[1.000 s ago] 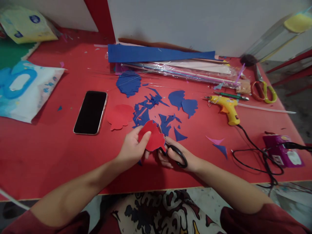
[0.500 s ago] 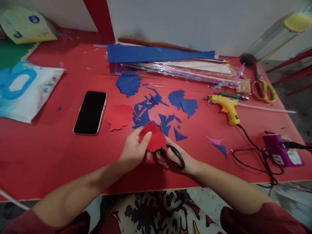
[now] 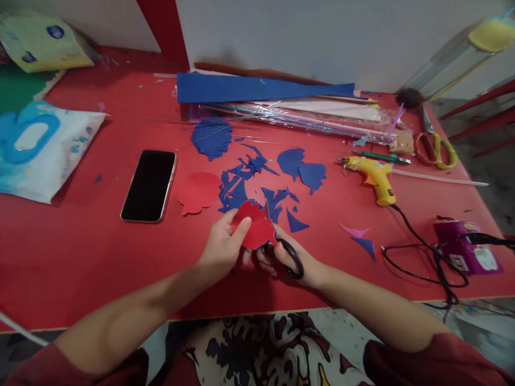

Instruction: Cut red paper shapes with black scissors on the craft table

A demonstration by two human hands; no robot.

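Note:
My left hand (image 3: pixel 223 238) pinches a red cutout (image 3: pixel 255 228) with a scalloped edge, thumb on top. A thin blue layer shows beneath its lower rim. My right hand (image 3: pixel 300 260) is closed around black-handled scissors (image 3: pixel 296 262), whose blades sit at the right edge of the cutout and are partly hidden by it. Just beyond lie blue scraps (image 3: pixel 235 195) in a loose heap. Left of them rests another red cutout (image 3: pixel 198 192). Blue cutouts lie in a stack (image 3: pixel 212 138) behind, and more blue cutouts (image 3: pixel 313 176) are to the right.
A phone (image 3: pixel 148 186) and a wipes pack (image 3: pixel 48 147) lie left. At the back are a blue strip (image 3: pixel 261 88) and plastic-wrapped sheets. To the right are a yellow glue gun (image 3: pixel 376 179), its cord, other scissors (image 3: pixel 435 150) and a purple box (image 3: pixel 469 249).
The red cutout has shifted very slightly to the right between my hands. Everything else on the table stays where it was.

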